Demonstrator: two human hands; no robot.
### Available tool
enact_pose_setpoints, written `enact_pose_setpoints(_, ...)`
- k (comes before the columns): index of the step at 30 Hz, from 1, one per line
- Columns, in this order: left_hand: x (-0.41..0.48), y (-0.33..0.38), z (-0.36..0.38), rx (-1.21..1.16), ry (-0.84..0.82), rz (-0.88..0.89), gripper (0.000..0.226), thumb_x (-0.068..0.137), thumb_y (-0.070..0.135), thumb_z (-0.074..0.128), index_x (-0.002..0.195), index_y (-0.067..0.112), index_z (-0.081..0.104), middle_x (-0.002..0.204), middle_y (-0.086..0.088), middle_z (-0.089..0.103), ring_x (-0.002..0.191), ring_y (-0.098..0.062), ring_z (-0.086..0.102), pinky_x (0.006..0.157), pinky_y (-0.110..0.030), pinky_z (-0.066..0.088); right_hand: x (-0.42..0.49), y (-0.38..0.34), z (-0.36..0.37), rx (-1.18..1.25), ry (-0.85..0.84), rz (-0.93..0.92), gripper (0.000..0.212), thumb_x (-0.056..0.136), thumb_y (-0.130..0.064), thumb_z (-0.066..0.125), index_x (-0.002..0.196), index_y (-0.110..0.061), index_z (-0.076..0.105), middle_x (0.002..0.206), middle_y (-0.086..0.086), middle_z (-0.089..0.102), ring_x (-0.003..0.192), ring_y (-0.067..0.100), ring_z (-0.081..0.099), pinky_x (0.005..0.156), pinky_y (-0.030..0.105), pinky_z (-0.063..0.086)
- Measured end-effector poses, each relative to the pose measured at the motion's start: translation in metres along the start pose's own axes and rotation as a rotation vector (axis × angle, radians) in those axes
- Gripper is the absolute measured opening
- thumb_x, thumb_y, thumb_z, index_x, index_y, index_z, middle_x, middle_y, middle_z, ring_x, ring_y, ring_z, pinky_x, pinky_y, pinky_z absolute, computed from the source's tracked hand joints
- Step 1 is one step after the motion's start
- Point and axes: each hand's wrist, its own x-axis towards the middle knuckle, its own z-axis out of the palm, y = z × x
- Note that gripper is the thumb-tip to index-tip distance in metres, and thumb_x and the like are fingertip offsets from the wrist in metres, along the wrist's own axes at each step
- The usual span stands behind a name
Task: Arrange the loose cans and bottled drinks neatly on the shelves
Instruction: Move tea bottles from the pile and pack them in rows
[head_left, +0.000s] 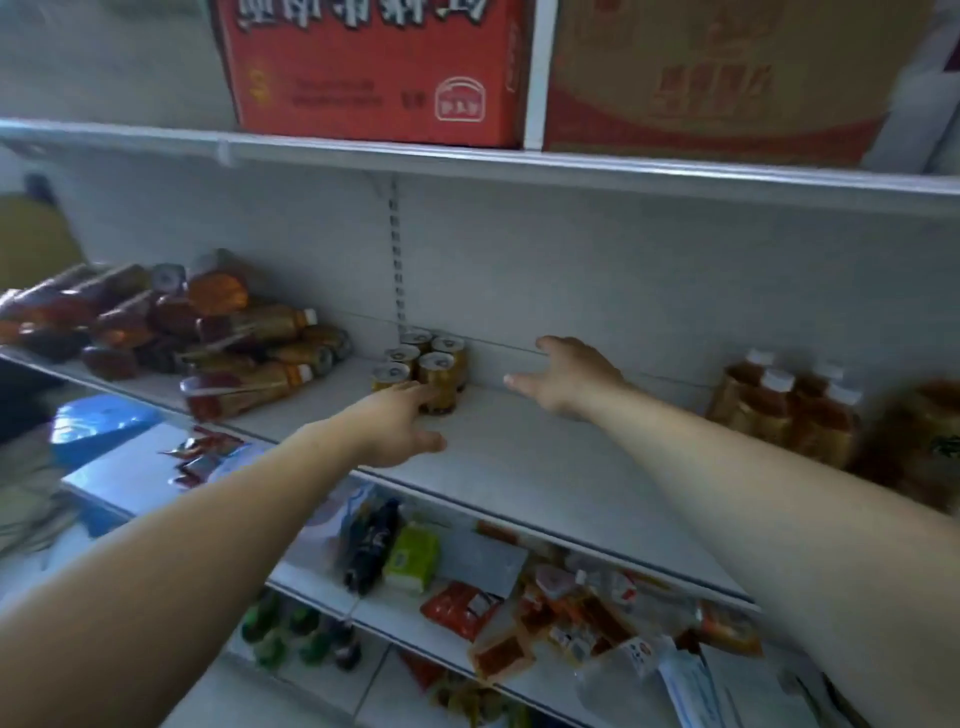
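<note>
Left hand (395, 426), straight fingers (415, 393) touching cans (441, 366)

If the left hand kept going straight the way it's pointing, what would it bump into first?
The group of upright cans on the middle shelf. The left hand aims at the front ones and looks nearly touching them, though depth is hard to judge.

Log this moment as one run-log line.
step: tidying cans | left hand: open, at upright cans | right hand: open, empty, over middle shelf | bottle pile: lying loose, left | upright bottles: right
</note>
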Motion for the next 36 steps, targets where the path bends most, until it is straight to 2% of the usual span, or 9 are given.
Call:
enact_pose_setpoints(6,-0.056,-0.120,-0.030,0.007,0.009,-0.154,0.075,0.086,0.046,0.061,0.149,0.027,0.023,0.156,-0.001,0.024,0.139,-0.022,0.031,0.110,-0.036,0.029,0.025,-0.129,0.061,0.034,-0.115,-0.103,0.075,0.082,-0.066,0.056,0.141,-0.021,0.044,0.144,0.005,0.048,0.124,0.027,0.050,0.097,0.033,0.044)
enact_pose_setpoints(11,-0.069,-0.189,-0.047,-0.028,0.070,-0.249,0.075,0.086,0.044,0.062,0.149,0.029,0.024,0.154,0.002,0.028,0.132,-0.021,0.040,0.108,-0.035,0.035,0.061,-0.204,0.092,0.004,-0.150,-0.174,0.084,0.086,-0.067,0.051,0.151,-0.020,0.027,0.157,0.007,0.029,0.141,0.029,0.032,0.110,0.039,0.033)
enact_pose_setpoints(15,-0.051,-0.230,-0.058,-0.025,0.091,-0.294,0.073,0.087,0.041,0.062,0.149,0.028,0.025,0.154,0.001,0.028,0.135,-0.021,0.035,0.107,-0.031,0.031,0.107,-0.243,0.117,0.011,-0.154,-0.234,0.081,0.085,-0.066,0.052,0.148,-0.019,0.033,0.152,0.006,0.037,0.134,0.027,0.041,0.102,0.037,0.038)
enact_pose_setpoints(18,-0.024,-0.263,-0.064,0.004,0.090,-0.317,0.073,0.087,0.040,0.062,0.148,0.025,0.026,0.154,0.001,0.026,0.135,-0.021,0.035,0.107,-0.031,0.032,0.152,-0.268,0.138,0.014,-0.163,-0.245,0.085,0.084,-0.067,0.052,0.150,-0.019,0.030,0.154,0.006,0.033,0.137,0.027,0.038,0.106,0.037,0.036)
enact_pose_setpoints(23,0.026,-0.315,-0.088,0.011,0.102,-0.367,0.071,0.088,0.042,0.060,0.148,0.025,0.026,0.152,0.001,0.030,0.132,-0.021,0.039,0.105,-0.032,0.035,0.225,-0.303,0.162,0.052,-0.183,-0.252,0.084,0.080,-0.070,0.051,0.147,-0.022,0.035,0.146,0.004,0.044,0.114,0.024,0.059,0.092,0.038,0.051)
enact_pose_setpoints(27,0.062,-0.348,-0.114,-0.010,0.148,-0.379,0.069,0.087,0.043,0.061,0.146,0.025,0.030,0.148,0.000,0.038,0.129,-0.022,0.042,0.102,-0.033,0.037,0.269,-0.321,0.172,0.070,-0.148,-0.244,0.085,0.080,-0.072,0.050,0.147,-0.024,0.033,0.150,0.006,0.040,0.133,0.029,0.042,0.104,0.048,0.041)
enact_pose_setpoints(31,0.097,-0.373,-0.136,-0.032,0.189,-0.355,0.063,0.087,0.043,0.060,0.143,0.030,0.034,0.145,0.001,0.041,0.125,-0.024,0.045,0.099,-0.035,0.038,0.302,-0.334,0.176,0.100,-0.136,-0.231,0.083,0.084,-0.068,0.050,0.149,-0.019,0.030,0.150,0.009,0.039,0.134,0.030,0.041,0.105,0.043,0.040)
enact_pose_setpoints(34,0.122,-0.384,-0.154,-0.006,0.193,-0.260,0.057,0.091,0.042,0.056,0.142,0.030,0.036,0.143,0.001,0.038,0.129,-0.025,0.038,0.103,-0.035,0.034,0.323,-0.347,0.177,0.127,-0.115,-0.220,0.083,0.086,-0.068,0.048,0.149,-0.016,0.030,0.150,0.010,0.040,0.134,0.030,0.041,0.106,0.041,0.038)
enact_pose_setpoints(36,0.141,-0.404,-0.161,-0.022,0.214,-0.189,0.053,0.089,0.048,0.054,0.137,0.030,0.043,0.139,0.002,0.045,0.125,-0.023,0.043,0.104,-0.036,0.037,0.333,-0.356,0.178,0.169,-0.116,-0.197,0.083,0.088,-0.068,0.045,0.150,-0.015,0.029,0.152,0.010,0.037,0.137,0.029,0.038,0.107,0.040,0.035)
